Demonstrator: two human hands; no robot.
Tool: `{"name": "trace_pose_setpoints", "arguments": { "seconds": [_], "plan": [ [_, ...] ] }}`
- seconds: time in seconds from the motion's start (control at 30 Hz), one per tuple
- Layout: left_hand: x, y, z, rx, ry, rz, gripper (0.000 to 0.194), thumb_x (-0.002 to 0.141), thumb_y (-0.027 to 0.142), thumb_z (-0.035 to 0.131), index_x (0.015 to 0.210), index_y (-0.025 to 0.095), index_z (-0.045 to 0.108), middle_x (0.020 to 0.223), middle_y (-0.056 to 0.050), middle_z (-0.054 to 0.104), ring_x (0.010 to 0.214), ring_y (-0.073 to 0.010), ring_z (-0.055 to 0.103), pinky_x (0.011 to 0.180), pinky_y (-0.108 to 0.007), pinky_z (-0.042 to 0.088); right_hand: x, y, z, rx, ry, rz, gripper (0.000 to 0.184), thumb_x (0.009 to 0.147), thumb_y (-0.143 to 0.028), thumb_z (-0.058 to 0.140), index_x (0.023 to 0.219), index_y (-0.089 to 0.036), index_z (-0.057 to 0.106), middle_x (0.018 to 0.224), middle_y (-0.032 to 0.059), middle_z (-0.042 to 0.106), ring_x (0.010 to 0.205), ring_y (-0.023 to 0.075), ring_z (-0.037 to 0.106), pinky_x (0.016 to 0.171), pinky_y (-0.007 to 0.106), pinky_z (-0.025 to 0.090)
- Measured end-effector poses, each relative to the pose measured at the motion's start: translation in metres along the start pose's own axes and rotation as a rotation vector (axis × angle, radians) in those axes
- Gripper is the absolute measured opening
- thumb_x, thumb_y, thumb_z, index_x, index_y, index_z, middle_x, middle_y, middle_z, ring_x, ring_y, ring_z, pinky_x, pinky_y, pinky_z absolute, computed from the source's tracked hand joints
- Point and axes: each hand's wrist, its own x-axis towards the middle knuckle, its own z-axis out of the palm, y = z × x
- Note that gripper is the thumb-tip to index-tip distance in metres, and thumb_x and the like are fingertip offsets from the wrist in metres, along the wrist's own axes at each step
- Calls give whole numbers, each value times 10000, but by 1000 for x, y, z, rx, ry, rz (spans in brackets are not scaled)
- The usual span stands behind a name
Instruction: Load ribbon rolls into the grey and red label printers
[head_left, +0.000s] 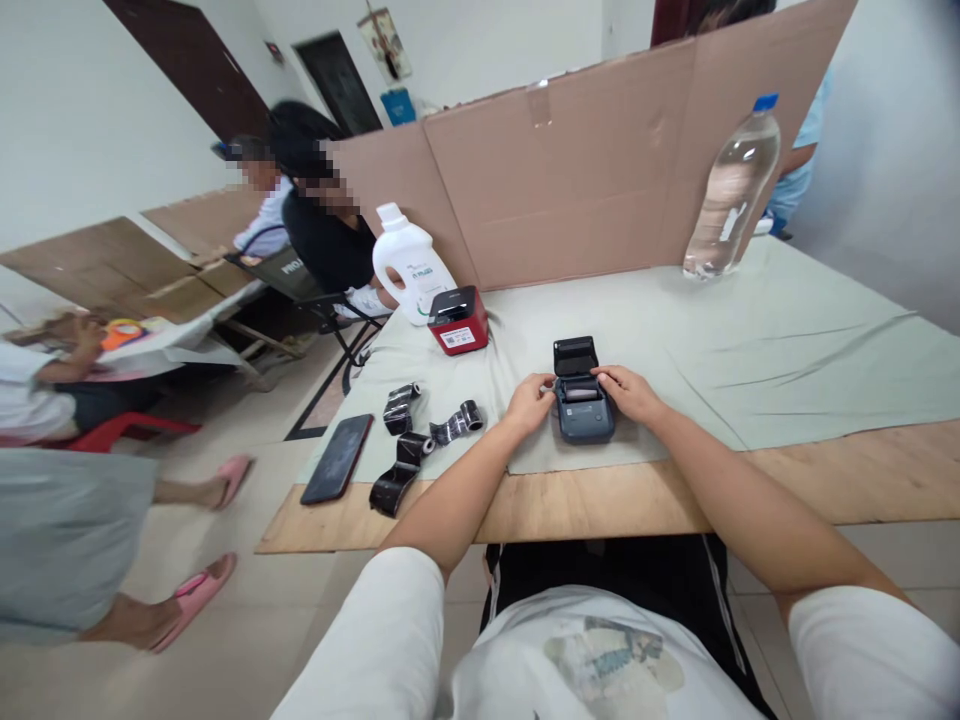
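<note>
A small dark label printer (586,420) sits on the cloth in front of me, its lid (575,356) raised and tipped back. Inside its bay lies a dark roll (580,389). My left hand (531,402) grips the printer's left edge, fingers curled against it. On the opposite side my right hand (628,392) holds the upper right edge near the hinge, fingertips pressed together. To the left lie three loose rolls of black strip: an upper roll (402,408), a right roll (459,424) and a lower roll (401,475), each partly unwound.
A phone (337,459) lies at the table's left edge. Behind stand a red-and-black box (459,322), a white jug (411,262) and a large clear bottle (731,195). Cardboard (562,190) walls off the back. A person stands at left; others sit beyond.
</note>
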Motion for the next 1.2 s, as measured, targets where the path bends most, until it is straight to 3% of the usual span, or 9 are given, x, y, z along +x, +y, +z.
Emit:
{"name": "trace_pose_setpoints", "arguments": {
  "seconds": [0.07,0.13,0.27,0.4,0.47,0.67,0.83,1.07,1.2],
  "plan": [
    [-3,10,-3,-10,68,37,396,730,127,530,1104,167,654,1041,-80,625,803,-181,566,825,-344,490,1,-1,0,-4,-7,2,361,915,-385,428,1103,-231,695,1156,79,704,1109,245,631,1009,469,465],
    [-4,25,-7,34,52,146,448,713,150,578,1159,167,620,1078,-92,621,908,-219,564,869,-368,478,1,-2,0,-2,-9,5,367,923,-382,417,1103,-223,694,1158,85,703,1110,245,629,1010,463,464],
    [10,63,-10,279,-220,303,501,611,165,700,1109,180,652,999,-95,663,1016,-304,543,967,-442,431,2,-4,-1,0,-7,0,366,940,-385,397,1069,-225,699,1127,78,710,1089,237,633,1000,431,467],
    [33,90,0,619,-484,187,369,669,237,700,1034,193,683,964,-81,699,980,-278,607,920,-375,469,2,-3,-4,-19,-10,9,381,953,-402,375,1043,-222,699,1081,72,718,1039,226,641,953,384,482],
    [40,96,8,798,-533,135,288,735,269,653,1011,195,693,1026,-85,710,994,-261,637,880,-333,489,2,-1,-5,-34,-6,23,384,950,-405,377,1033,-214,699,1059,79,722,1012,229,643,928,374,486],
    [35,92,17,881,-396,134,242,809,228,577,1010,194,707,1082,-100,718,1032,-261,657,823,-312,501,3,5,-6,-44,-6,29,396,942,-426,372,1008,-210,698,966,79,727,925,231,647,851,367,503],
    [31,85,-2,672,-287,92,224,822,280,628,1001,175,714,1004,-76,733,947,-224,661,805,-291,490,4,7,-5,-15,-13,45,402,931,-451,381,998,-211,695,916,70,721,892,223,653,821,361,517],
    [28,64,-25,470,-237,82,129,812,217,639,906,158,705,888,-36,711,821,-171,630,781,-274,474,1,4,-1,56,-15,33,388,888,-473,505,1120,-201,654,1041,99,712,915,234,657,890,442,524],
    [26,55,-16,421,-178,71,136,851,224,591,941,165,674,890,-46,695,822,-184,614,785,-301,474,-4,0,2,128,-84,-32,673,773,-561,661,1340,-228,520,1340,139,570,1079,276,623,868,456,552]
  ]
}}
